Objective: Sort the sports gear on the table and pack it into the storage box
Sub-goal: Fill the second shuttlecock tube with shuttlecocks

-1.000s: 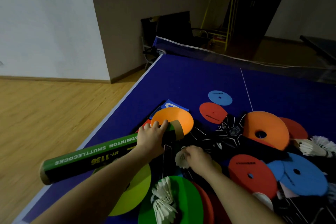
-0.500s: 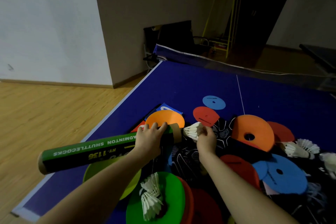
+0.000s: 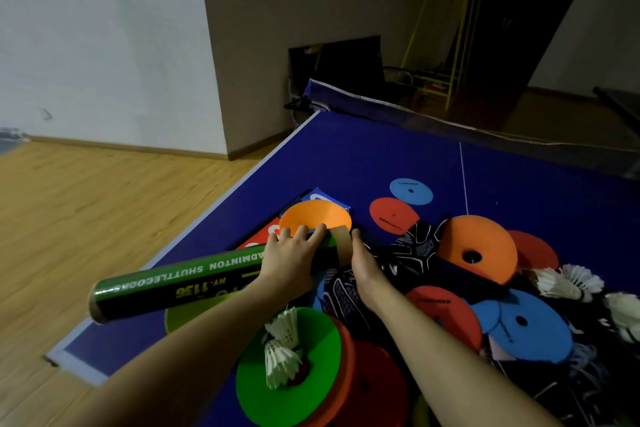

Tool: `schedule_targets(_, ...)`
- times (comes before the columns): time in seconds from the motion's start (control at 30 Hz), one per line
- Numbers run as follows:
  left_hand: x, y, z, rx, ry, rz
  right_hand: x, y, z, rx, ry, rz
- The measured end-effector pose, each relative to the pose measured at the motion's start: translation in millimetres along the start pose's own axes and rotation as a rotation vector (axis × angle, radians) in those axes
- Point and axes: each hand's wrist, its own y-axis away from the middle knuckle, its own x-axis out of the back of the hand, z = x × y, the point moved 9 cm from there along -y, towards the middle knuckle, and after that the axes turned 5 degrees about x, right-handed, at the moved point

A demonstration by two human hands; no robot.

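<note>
A long green shuttlecock tube lies level over the table's left edge, its cardboard mouth pointing right. My left hand grips the tube just behind that mouth. My right hand presses against the mouth with straight fingers, the fingertips hidden behind the tube. No shuttlecock shows in that hand. Two white shuttlecocks lie on a green disc near me, and more shuttlecocks lie at the right. No storage box is in view.
The blue table holds a pile of flat marker discs: orange, red, blue, and an orange cone disc. Black patterned fabric lies among them. The net crosses the far side.
My right hand carried a white shuttlecock up from the pile to the tube's mouth; the shuttlecock is now out of sight and the hand is against the mouth. The left hand kept hold of the tube.
</note>
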Motion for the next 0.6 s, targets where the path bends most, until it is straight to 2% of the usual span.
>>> schedule_targets(0.13, -0.6, 2.9, -13.1, -0.013, 0.018, -0.003, -11.5, -1.9, 0.3, 0.022, 0.059, -0.002)
schedule_targets(0.23, -8.0, 9.7, -30.4, 0.002, 0.033, -0.023, -11.9, 2.1, 2.7, 0.074, 0.05, 0.144)
schedule_targets(0.3, -13.5, 16.0, -50.7, 0.019, 0.039, -0.021, -13.7, 6.9, 11.4, 0.089, 0.218, 0.199)
schedule_targets(0.47, -26.6, 38.0, -99.2, 0.059, 0.017, -0.067, -64.3, 18.0, 53.1, 0.074, 0.668, -0.155)
schedule_targets(0.6, -35.9, 50.9, -110.4, 0.054, 0.037, -0.099, -90.4, 28.5, 79.0, 0.047, 0.98, -0.213)
